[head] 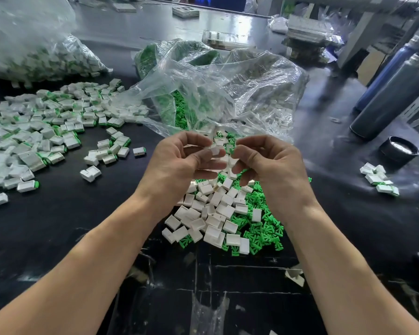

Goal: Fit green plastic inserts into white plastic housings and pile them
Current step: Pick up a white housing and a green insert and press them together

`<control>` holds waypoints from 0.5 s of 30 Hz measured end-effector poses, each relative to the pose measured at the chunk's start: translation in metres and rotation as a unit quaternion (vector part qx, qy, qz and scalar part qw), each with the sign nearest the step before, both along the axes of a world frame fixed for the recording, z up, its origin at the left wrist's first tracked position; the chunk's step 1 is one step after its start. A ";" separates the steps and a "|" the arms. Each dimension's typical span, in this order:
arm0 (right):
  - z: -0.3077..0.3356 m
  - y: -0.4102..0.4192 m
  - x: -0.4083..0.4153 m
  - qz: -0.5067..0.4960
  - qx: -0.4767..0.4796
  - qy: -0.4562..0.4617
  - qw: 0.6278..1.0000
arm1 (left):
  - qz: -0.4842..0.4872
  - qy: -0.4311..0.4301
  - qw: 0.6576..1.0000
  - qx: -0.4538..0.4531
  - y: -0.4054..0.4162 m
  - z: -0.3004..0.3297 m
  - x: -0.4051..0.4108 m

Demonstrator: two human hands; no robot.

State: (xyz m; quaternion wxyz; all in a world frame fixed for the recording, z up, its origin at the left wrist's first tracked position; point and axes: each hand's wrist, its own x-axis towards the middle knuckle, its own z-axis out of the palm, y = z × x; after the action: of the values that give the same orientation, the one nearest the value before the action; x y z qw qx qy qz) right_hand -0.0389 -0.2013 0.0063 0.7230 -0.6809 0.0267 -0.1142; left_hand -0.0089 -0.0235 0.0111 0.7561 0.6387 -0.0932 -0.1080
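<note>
My left hand [179,158] pinches a white housing [217,151] between thumb and fingers, raised above the table. My right hand [266,163] meets it fingertip to fingertip, its fingers curled; a green insert [230,151] shows at its fingertips, mostly hidden. Below my hands lies a heap of loose white housings [211,213] mixed with green inserts [264,228]. A wide pile of fitted white-and-green parts [46,126] spreads over the left of the black table [82,226].
A clear plastic bag [215,88] with green inserts lies open behind my hands. Another bag of fitted parts [34,49] sits at the far left. Dark cylinders [392,93] and a black lid [399,149] stand at right, near a few fitted parts [379,180].
</note>
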 end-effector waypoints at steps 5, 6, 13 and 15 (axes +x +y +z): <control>0.000 0.003 -0.002 0.009 0.004 -0.014 1.000 | -0.033 -0.008 0.999 0.004 0.000 -0.003 0.001; 0.000 0.004 -0.002 0.011 0.003 -0.016 1.000 | -0.032 -0.021 0.999 0.017 0.000 -0.003 0.001; -0.002 0.006 -0.002 0.015 0.008 -0.027 0.999 | 0.004 -0.111 0.988 0.109 0.002 -0.009 0.002; -0.003 0.005 -0.001 0.016 0.001 -0.033 0.999 | 0.013 -0.119 0.987 0.109 0.003 -0.010 0.002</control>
State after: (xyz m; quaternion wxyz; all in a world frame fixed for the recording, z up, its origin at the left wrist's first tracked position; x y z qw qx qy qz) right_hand -0.0402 -0.1964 0.0032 0.7259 -0.6763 -0.0080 -0.1246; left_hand -0.0068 -0.0206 0.0015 0.6667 0.7269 -0.1617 -0.0304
